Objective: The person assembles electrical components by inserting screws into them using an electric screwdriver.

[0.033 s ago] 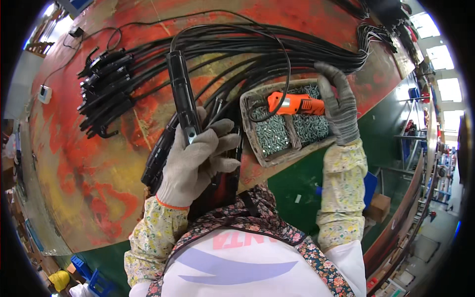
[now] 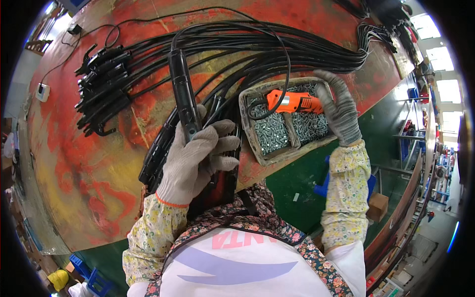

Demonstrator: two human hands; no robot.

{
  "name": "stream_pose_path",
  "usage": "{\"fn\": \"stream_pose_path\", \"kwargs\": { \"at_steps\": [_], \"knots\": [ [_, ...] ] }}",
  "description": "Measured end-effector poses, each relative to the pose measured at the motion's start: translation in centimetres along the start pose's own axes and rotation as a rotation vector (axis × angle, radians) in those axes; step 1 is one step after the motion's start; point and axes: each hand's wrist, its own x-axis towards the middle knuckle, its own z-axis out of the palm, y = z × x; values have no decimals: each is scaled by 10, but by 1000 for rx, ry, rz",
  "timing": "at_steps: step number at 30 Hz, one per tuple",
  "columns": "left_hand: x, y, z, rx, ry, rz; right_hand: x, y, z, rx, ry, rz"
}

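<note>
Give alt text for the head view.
A pale-gloved left hand holds a glossy black tubular handle; a grey-gloved right hand is open beside an orange handheld power tool in a worn, divided tray of small silver screws. Black cables lie across the red-stained table.

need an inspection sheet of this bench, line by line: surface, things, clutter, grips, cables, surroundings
Surface: table, red and yellowish, patchy finish.
Things: black handle; tray with screws in two compartments, orange driver lying on top.
Clutter: pile of black parts; white box near the left edge.
Grips: left grip gloved, holding the handle; right grip gloved, open beside the driver, contact unclear.
Cables: black bundle across the table; thin cord looping over the tray.
Surroundings: cardboard box, right; yellow item, lower left.
</note>
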Motion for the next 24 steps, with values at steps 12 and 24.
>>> {"fn": "stream_pose_path", "kwargs": {
  "at_steps": [12,24],
  "knots": [
    [28,-18,-17,145,93,-28,12,32,0,-688,-391,-414],
    [37,-16,-18,174,114,-46,8,-61,15,1167,338,-171]
  ]
}}
